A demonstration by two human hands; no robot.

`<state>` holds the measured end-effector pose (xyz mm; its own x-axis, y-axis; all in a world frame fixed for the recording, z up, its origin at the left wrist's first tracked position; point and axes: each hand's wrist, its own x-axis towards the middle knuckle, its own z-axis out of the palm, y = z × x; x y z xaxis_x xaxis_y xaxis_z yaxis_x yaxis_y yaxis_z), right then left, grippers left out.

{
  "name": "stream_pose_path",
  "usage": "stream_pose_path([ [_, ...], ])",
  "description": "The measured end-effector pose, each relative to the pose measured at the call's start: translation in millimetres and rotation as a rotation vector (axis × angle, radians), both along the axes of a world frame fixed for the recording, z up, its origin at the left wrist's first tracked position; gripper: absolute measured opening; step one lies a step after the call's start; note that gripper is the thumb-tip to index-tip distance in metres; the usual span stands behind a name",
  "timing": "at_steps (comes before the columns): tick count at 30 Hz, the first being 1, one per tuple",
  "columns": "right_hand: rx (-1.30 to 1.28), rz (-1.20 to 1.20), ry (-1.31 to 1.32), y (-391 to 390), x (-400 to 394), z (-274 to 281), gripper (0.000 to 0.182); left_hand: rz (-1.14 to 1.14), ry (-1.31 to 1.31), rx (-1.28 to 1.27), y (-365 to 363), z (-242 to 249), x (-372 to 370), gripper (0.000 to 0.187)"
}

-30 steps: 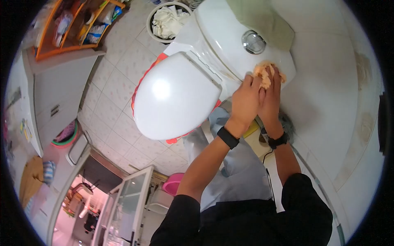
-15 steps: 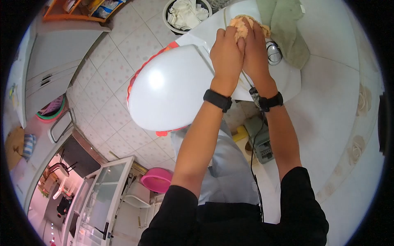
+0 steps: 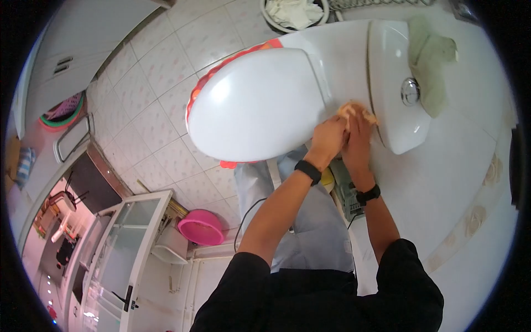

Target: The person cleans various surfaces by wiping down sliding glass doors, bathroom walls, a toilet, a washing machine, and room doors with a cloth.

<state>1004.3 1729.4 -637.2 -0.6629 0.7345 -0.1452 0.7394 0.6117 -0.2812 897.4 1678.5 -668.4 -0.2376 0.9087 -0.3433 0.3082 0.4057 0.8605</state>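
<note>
An orange cloth [image 3: 354,107] is bunched under the fingers of both hands, against the white toilet near the base of its tank [image 3: 391,66]. My left hand [image 3: 328,140] is closed on the cloth's near left side, close to the rear of the shut toilet lid [image 3: 257,105]. Beside it, touching, my right hand [image 3: 358,145] presses on the cloth with its fingers bent over it. Part of the cloth is hidden by the fingers. A chrome flush button [image 3: 410,92] sits on the tank lid, with a green towel [image 3: 428,63] draped behind it.
A bin [image 3: 326,12] with crumpled white paper stands beyond the toilet. Red trim [image 3: 194,90] shows around the seat edge. On the floor lies a pink basin [image 3: 201,227] near the glass-paned door [image 3: 130,260]. A grey-green box [image 3: 345,191] is partly hidden behind my right forearm.
Both hands have moved with the cloth from the top of the tank down toward me, to the area between tank and lid. The view has shifted, showing the whole tank lid.
</note>
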Motion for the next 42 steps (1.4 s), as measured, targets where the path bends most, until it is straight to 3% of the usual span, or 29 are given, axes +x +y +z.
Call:
stream_pose_path([
  [3, -0.382, 0.064, 0.125, -37.5, 1.0, -39.5, 0.054, 0.051, -0.049, -0.069, -69.7, -26.9, -4.1, 0.021],
  [6, -0.553, 0.118, 0.138, -85.1, -52.8, -42.6, 0.056, 0.194, 0.053, -0.198, -145.0, -50.0, -25.6, 0.026],
  [8, -0.603, 0.194, 0.203, -118.1, -98.4, -54.5, 0.055, 0.407, 0.157, -0.144, -182.2, -42.8, -60.1, 0.026],
  [10, -0.585, 0.282, 0.241, -161.3, -133.2, -84.4, 0.057, 0.544, 0.155, -0.246, -221.5, -49.8, -92.9, 0.021],
  [12, -0.555, 0.365, 0.288, -196.9, -168.0, -91.9, 0.052, 0.634, 0.331, -0.249, -264.6, -63.9, -118.6, 0.033],
  [14, -0.539, 0.428, 0.322, -221.7, -200.2, -97.0, 0.058, 0.752, 0.457, -0.192, -284.8, -59.5, -143.6, 0.049],
  [17, -0.538, 0.508, 0.312, -238.0, -228.8, -96.4, 0.06, 0.86, 0.254, -0.257, -322.9, -82.7, -171.9, 0.061],
  [20, -0.533, 0.57, 0.298, -234.2, -235.8, -98.7, 0.058, 0.978, -0.541, -0.214, -311.1, -64.2, -199.2, 0.065],
  [21, -0.552, 0.578, 0.311, -230.1, -234.2, -98.6, 0.057, 0.939, -0.57, -0.205, -310.3, -66.7, -201.1, 0.076],
  [24, -0.544, 0.605, 0.334, -218.1, -226.9, -95.9, 0.056, 1.018, -0.44, -0.22, -311.8, -78.0, -187.0, 0.084],
  [25, -0.529, 0.615, 0.339, -213.2, -224.6, -95.4, 0.056, 0.92, -0.372, -0.211, -311.5, -78.4, -189.5, 0.091],
  [28, -0.546, 0.608, 0.324, -206.5, -218.0, -89.9, 0.055, 1.0, -0.39, -0.21, -321.2, -93.5, -185.0, 0.094],
  [29, -0.55, 0.591, 0.33, -208.2, -216.3, -88.1, 0.055, 1.007, -0.346, -0.227, -327.6, -103.9, -182.7, 0.094],
  [32, -0.554, 0.545, 0.358, -211.1, -215.8, -87.1, 0.056, 1.164, -0.529, -0.212, -310.3, -71.3, -189.2, 0.094],
  [36, -0.603, 0.504, 0.398, -211.8, -208.1, -70.6, 0.062, 1.154, -0.509, -0.158, -319.0, -55.0, -184.2, 0.09],
  [42, -0.654, 0.506, 0.479, -176.2, -186.1, 11.8, 0.063, 1.168, -0.439, -0.163, -309.7, 46.2, -175.3, 0.053],
])
